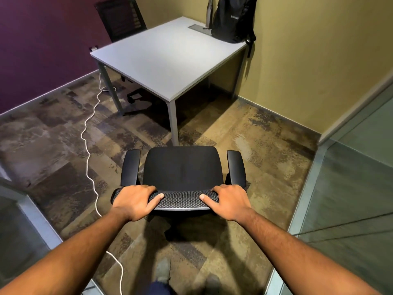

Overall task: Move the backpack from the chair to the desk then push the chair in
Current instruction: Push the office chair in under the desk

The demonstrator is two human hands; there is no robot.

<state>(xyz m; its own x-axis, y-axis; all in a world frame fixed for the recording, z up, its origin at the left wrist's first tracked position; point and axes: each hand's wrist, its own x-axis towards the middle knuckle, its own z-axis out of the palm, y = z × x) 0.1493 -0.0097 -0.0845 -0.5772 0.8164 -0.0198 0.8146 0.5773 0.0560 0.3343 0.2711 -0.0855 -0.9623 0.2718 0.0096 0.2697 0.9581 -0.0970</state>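
A black office chair with two armrests stands on the carpet in front of me, facing the grey desk. Its seat holds nothing. My left hand grips the left end of the mesh backrest's top edge, and my right hand grips the right end. The black backpack stands upright on the desk's far right corner, leaning against the yellow wall. A strap hangs over the desk edge. The chair is a short way back from the desk's near corner leg.
A second black chair sits at the desk's far left side by the purple wall. A white cable snakes across the carpet left of my chair. Glass partitions flank me on the right and lower left. My feet show below.
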